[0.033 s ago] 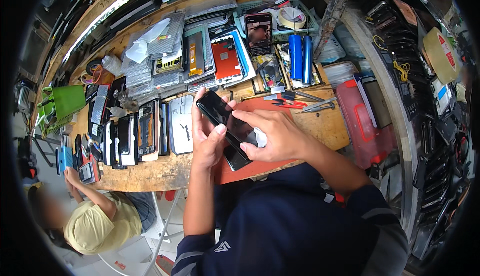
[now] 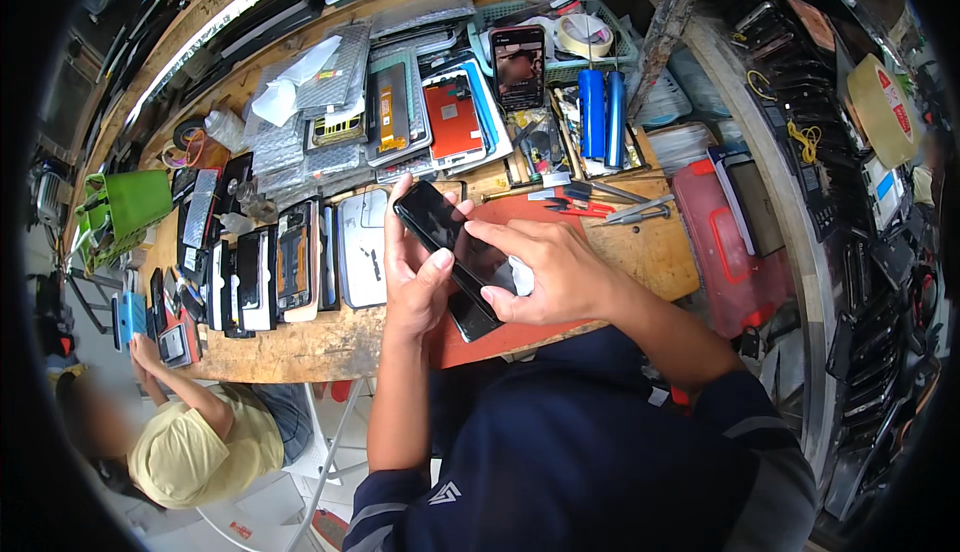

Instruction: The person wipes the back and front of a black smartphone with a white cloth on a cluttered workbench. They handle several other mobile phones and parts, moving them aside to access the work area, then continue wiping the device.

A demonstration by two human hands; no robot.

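My left hand (image 2: 415,292) grips a black phone (image 2: 429,219), tilted diagonally with its dark screen up. My right hand (image 2: 545,272) has its index finger on that screen and a small crumpled white cloth or tissue (image 2: 520,274) tucked among its fingers. Another dark phone-like piece (image 2: 473,316) shows beneath the held phone, over the red mat (image 2: 450,352); whether it is separate is hard to tell. Right of my hands lie red-handled cutters (image 2: 580,208) and metal tweezers (image 2: 636,212).
Phone screens (image 2: 455,122), a propped phone (image 2: 518,67), blue cylinders (image 2: 593,117) and a tool tray fill the bench's back. Upright phone parts (image 2: 250,277) stand left. A red plastic box (image 2: 715,252) is right. A person in yellow (image 2: 205,447) sits lower left, holding something blue.
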